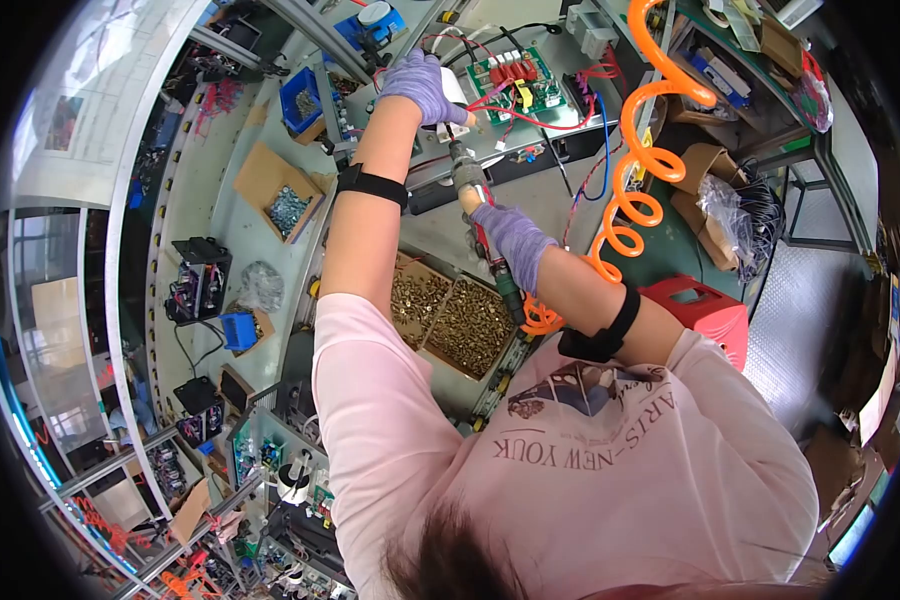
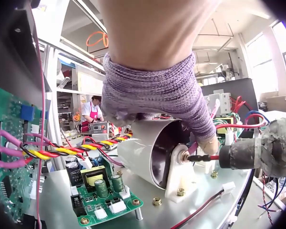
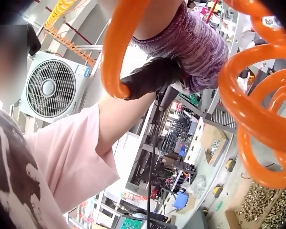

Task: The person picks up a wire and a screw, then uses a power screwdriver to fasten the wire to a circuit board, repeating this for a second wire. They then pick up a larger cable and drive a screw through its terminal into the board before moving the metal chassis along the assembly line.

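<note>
My left hand [image 1: 417,88], in a purple knit fingerless glove, holds a white cylinder [image 2: 138,155] from above on a metal panel. One fingertip is right beside the driver's bit. My right hand [image 1: 510,238], gloved alike, grips an air screwdriver [image 1: 465,170]. In the left wrist view its tape-wrapped nose [image 2: 271,150] points at a white bracket [image 2: 174,183] at the cylinder's end, the bit tip right at a screw [image 2: 184,156] there. The right wrist view shows the dark handle [image 3: 152,78] in my grip, joined to an orange coiled hose [image 3: 113,52].
A green circuit board [image 1: 515,85] with red parts stands on the panel, wires around it. Another small board [image 2: 105,195] is beside the cylinder. Boxes of brass-coloured fasteners [image 1: 470,325] lie below the driver. The orange hose hangs at right, near a red case [image 1: 700,315].
</note>
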The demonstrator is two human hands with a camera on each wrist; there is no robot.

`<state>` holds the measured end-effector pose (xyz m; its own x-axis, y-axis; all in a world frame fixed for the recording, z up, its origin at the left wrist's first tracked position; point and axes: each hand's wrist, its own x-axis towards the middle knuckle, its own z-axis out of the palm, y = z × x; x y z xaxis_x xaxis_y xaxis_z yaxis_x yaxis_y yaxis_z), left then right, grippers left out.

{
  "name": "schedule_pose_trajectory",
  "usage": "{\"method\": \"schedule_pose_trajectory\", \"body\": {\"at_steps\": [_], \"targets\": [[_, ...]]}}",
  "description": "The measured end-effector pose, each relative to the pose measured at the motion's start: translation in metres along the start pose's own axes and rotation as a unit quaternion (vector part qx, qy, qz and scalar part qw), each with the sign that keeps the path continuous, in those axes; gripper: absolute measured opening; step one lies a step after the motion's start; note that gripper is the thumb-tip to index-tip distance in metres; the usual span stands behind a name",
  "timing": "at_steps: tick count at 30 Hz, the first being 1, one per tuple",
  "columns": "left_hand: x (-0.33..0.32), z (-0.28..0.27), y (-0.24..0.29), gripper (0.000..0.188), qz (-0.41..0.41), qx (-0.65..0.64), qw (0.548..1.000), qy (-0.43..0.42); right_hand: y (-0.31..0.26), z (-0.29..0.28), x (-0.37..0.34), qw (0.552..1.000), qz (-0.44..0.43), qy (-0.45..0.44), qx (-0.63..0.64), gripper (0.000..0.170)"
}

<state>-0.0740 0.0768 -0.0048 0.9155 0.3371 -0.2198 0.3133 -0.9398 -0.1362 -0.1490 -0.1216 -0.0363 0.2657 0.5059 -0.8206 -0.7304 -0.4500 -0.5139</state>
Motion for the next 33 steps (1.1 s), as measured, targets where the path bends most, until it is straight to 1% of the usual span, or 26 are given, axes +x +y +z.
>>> {"method": "schedule_pose_trajectory", "body": {"at_steps": [1,3,5,7,9,10,11,12,13,15,17,19,23,25,27,29,30,31,32,33], "targets": [[0.001,0.001,-0.001,0.103,-0.002,0.001,1.000,0.002,0.000,0.002,-0.002,1.000,-0.002,-0.001,-0.001,0.028],[0.002,0.003,0.000,0.104,0.000,0.003,1.000,0.010,-0.003,0.004,-0.006,0.999,0.012,-0.012,0.041,0.028],[0.001,0.003,0.001,0.103,-0.004,0.002,1.000,0.018,0.001,0.003,0.004,1.000,0.010,-0.008,0.027,0.028],[-0.001,0.001,0.002,0.103,-0.011,-0.007,1.000,0.006,0.005,0.002,0.011,1.000,0.011,-0.004,0.012,0.028],[-0.001,-0.001,0.003,0.104,-0.014,-0.009,1.000,0.002,0.010,0.000,0.014,0.998,-0.005,-0.030,0.048,0.034],[-0.002,-0.001,0.003,0.104,-0.015,-0.012,1.000,0.000,0.010,-0.001,0.013,0.998,-0.005,-0.032,0.047,0.034],[-0.003,-0.001,0.002,0.104,-0.017,-0.016,1.000,-0.003,0.009,-0.003,0.013,0.997,0.005,-0.042,0.057,0.038],[-0.002,0.002,0.002,0.105,-0.018,-0.016,1.000,0.013,0.008,-0.005,0.014,0.996,0.015,-0.053,0.067,0.042],[-0.002,0.002,0.001,0.105,-0.020,-0.016,1.000,0.014,0.013,-0.010,0.022,0.996,0.014,-0.053,0.065,0.042],[-0.002,0.002,0.000,0.106,-0.021,-0.019,1.000,0.011,0.026,-0.021,0.044,0.998,-0.037,-0.051,0.025,0.047],[-0.001,0.003,-0.002,0.106,-0.023,-0.031,0.999,-0.006,0.022,-0.019,0.035,0.999,-0.026,-0.037,0.010,0.047],[-0.001,0.006,-0.003,0.106,-0.017,-0.038,0.999,0.013,0.017,-0.018,0.024,0.998,-0.026,-0.048,0.036,0.046],[-0.001,0.008,-0.003,0.103,-0.031,-0.053,0.998,0.015,0.019,-0.017,0.018,0.999,-0.034,-0.031,0.013,0.043],[-0.001,0.009,-0.001,0.102,-0.041,-0.053,0.998,0.015,0.023,-0.018,0.013,0.996,-0.075,-0.040,0.036,0.049],[-0.002,0.011,-0.002,0.100,-0.051,-0.052,0.997,0.017,0.030,-0.031,0.023,0.996,-0.075,-0.047,0.020,0.049],[-0.006,0.013,0.000,0.100,-0.056,-0.072,0.995,0.039,0.032,-0.043,0.015,0.996,-0.073,-0.051,0.003,0.048],[-0.010,0.016,0.001,0.100,-0.056,-0.073,0.995,0.039,0.034,-0.050,0.007,0.995,-0.080,-0.056,-0.027,0.046],[-0.018,0.018,0.002,0.100,-0.059,-0.106,0.990,0.078,0.035,-0.055,0.000,0.993,-0.087,-0.060,-0.057,0.045],[-0.024,0.020,0.003,0.100,-0.061,-0.139,0.982,0.116,0.041,-0.061,0.005,0.991,-0.089,-0.055,-0.082,0.047],[-0.024,0.027,0.004,0.100,-0.060,-0.140,0.981,0.117,0.042,-0.068,0.002,0.991,-0.090,-0.053,-0.082,0.047]]}}
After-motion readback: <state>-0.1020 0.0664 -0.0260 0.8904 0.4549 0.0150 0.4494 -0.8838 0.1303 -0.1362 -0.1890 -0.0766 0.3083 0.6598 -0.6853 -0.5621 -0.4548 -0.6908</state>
